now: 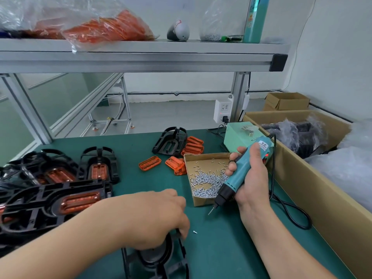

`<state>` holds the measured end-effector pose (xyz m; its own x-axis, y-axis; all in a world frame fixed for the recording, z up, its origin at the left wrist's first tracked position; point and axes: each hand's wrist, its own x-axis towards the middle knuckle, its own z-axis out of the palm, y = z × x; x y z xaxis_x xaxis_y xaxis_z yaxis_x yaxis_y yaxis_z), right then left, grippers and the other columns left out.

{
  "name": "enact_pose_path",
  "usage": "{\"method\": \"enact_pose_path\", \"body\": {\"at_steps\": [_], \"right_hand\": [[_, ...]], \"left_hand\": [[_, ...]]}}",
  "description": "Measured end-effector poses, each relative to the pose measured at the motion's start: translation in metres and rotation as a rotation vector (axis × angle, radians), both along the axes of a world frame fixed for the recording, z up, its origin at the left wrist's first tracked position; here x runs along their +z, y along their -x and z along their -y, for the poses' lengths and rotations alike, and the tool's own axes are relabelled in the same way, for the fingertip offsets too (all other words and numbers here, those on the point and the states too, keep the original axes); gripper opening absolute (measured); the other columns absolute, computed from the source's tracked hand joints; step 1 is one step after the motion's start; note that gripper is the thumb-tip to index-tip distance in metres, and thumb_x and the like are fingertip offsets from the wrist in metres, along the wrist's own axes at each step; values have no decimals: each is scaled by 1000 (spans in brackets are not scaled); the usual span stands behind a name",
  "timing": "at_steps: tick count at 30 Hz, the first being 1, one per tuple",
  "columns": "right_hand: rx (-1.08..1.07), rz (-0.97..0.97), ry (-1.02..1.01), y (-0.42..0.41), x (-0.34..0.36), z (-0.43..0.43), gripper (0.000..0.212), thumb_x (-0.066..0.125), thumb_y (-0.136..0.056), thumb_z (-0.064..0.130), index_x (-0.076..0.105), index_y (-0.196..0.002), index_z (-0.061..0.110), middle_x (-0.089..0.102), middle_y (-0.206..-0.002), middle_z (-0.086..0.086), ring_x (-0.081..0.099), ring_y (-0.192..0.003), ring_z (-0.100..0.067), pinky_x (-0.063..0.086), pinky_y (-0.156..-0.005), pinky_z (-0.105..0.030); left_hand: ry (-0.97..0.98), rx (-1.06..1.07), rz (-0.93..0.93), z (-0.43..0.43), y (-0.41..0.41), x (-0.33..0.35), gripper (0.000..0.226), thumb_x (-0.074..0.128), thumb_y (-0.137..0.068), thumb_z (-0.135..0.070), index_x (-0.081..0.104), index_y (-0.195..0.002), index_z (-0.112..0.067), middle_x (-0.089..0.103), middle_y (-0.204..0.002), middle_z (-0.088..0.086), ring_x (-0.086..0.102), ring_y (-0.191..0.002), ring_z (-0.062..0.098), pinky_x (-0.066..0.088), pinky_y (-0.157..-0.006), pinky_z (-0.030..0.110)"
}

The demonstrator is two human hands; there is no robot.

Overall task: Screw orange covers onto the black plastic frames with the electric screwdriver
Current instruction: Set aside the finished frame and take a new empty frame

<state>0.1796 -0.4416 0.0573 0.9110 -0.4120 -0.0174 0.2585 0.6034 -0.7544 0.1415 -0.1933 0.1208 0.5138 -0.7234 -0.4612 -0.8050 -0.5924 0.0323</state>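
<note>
In the head view, the left grip (pixel 157 216), a bare hand, lies over the black frame (pixel 161 258) at the near edge of the counter (pixel 221 248). Its fingers curl down round the frame's raised rim and pin it; whether a cover already sits in it is hidden under the palm. The right grip (pixel 251 178) is wrapped firmly round the teal electric screwdriver (pixel 229 187), held tilted above the counter, bit pointing down-left and touching nothing. The frame looks like light, stiff, open-ribbed moulding. It should be easy to lift by the outer rim but likely to skate on the mat, so it wants pressing flat while a screw is driven. The loose orange covers (pixel 150 163) lie beyond it beside the cardboard tray (pixel 201 201) of screws. They seem thin, glossy and probably brittle, best pinched by the long edges. One stray screw (pixel 194 231) lies just beside the left fingertips. The driver's cord trails right and may tug.
</note>
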Motion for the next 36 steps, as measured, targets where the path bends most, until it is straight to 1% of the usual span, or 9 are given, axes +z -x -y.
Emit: {"method": "enact_pose_path", "body": {"at_steps": [8,12,15,18,22,25,28,32,36], "right_hand": [[4,-1,-4,1,2,-1,42,59,-103,56,62,-108,13,66,-82,-6,55,-55,-15,50,-49,-26],[14,6,-12,2,3,-1,43,61,-102,56,62,-109,13,66,-83,-6,56,-56,-14,51,-50,-26],[12,13,-11,3,3,-1,42,60,-103,55,62,-107,14,66,-83,-6,56,-56,-15,51,-50,-27],[15,6,-26,3,3,-1,40,60,-103,54,63,-106,14,66,-83,-6,55,-55,-15,50,-50,-26],[27,7,-34,4,4,-2,39,60,-104,53,62,-106,14,65,-82,-6,54,-55,-16,50,-49,-26],[22,6,-37,5,4,-2,39,60,-104,53,62,-107,14,65,-82,-5,55,-55,-15,50,-49,-27],[21,-4,-37,5,5,-2,41,61,-103,54,62,-109,14,66,-82,-5,56,-55,-15,51,-49,-26],[23,0,-38,5,4,-1,42,62,-102,55,62,-110,14,66,-83,-5,56,-56,-15,51,-51,-27],[22,5,-41,5,2,0,42,63,-101,55,62,-109,14,67,-84,-6,57,-57,-15,52,-51,-27]], "left_hand": [[66,135,28,1,20,-2,63,49,-92,3,64,-131,-44,38,-136,-6,30,-128,15,42,-105,41],[182,260,-8,-10,31,-10,81,41,-94,1,35,-151,-56,21,-160,-12,10,-152,8,28,-124,36],[237,498,154,-22,47,-19,62,43,-106,-41,12,-160,-44,20,-162,-5,18,-154,18,32,-123,37],[32,646,361,-22,63,-27,101,14,-88,-87,1,-164,-22,35,-152,2,41,-139,23,44,-107,33],[35,748,278,-13,78,-31,141,-6,-57,-104,1,-166,-14,33,-155,5,37,-142,25,44,-108,34],[65,747,202,-11,79,-31,127,17,-72,-98,0,-166,-15,16,-167,6,24,-150,26,35,-118,36],[42,681,122,-10,81,-32,112,36,-80,-75,-5,-166,-17,-8,-174,5,13,-155,25,28,-123,38],[43,584,73,-16,81,-34,112,54,-81,-56,-12,-165,-24,-22,-171,-7,0,-158,17,23,-125,37],[68,375,-11,-23,80,-42,101,55,-94,-47,-23,-159,-44,-36,-162,-23,-18,-155,0,-10,-123,24]]}}
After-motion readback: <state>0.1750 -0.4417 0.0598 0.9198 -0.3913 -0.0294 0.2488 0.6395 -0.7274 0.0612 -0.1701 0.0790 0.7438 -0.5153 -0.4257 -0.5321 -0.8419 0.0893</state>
